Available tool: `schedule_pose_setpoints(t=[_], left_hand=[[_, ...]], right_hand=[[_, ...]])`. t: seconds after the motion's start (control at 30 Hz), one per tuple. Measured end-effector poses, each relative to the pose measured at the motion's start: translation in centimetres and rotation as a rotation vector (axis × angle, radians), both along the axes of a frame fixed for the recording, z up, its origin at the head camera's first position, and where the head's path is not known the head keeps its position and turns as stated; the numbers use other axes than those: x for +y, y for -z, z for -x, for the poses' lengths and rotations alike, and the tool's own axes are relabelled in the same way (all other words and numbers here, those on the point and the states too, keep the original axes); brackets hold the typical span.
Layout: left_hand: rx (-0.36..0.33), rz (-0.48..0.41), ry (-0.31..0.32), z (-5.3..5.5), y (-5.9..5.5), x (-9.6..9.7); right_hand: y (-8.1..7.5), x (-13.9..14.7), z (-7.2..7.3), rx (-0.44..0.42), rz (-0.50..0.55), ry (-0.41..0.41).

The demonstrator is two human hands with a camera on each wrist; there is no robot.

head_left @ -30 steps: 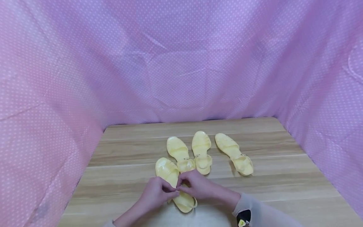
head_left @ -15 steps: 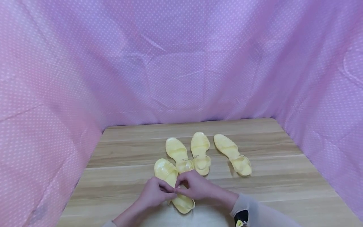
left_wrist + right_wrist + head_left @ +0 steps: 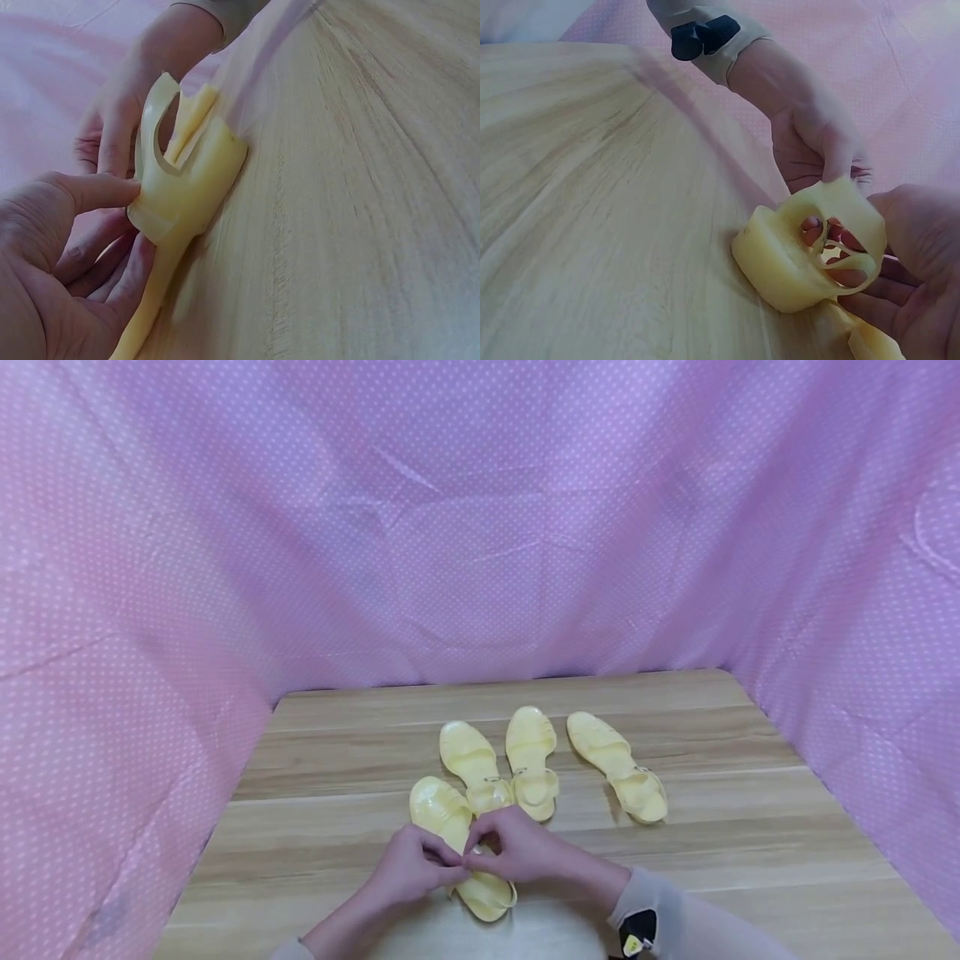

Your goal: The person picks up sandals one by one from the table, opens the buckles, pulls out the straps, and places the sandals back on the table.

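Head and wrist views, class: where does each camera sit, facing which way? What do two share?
Head: on the head, facing forward and down at four sandals; left hand and right hand show.
Left wrist: on that wrist, facing the held sandal; both hands show.
Right wrist: on that wrist, facing the same sandal; both hands show.
Wrist views share that sandal.

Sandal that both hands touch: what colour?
The sandal is pale yellow, clearest in the left wrist view.
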State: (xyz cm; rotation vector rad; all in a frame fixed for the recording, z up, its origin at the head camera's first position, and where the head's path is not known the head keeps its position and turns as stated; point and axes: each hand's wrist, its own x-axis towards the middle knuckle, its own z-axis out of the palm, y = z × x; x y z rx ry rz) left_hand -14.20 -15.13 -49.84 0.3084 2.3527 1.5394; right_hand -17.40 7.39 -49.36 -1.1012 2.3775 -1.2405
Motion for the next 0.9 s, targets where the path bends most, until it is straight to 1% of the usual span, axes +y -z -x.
schedule_pose_setpoints(t=[0.2,0.37,0.7,0.9], left_hand=[[-0.004,0.011,0.003,0.17,-0.03,0.04],[-0.007,0.01,-0.003,-0.01,-0.15,-0.08],[-0.022,-0.016,-0.013,-0.11,-0.2,-0.01],[-0.025,-0.024,-0.002,-0.14,-0.33,-0.14]], right_hand=[[0.2,0.18,0.17,0.008,-0.009,0.006],[0.22,0.15,0.31,-0.002,-0.013,0.012],[0.1,0.01,0.16,0.007,-0.013,0.032],[0.18,0.07,0.17,0.004,-0.003,0.016]])
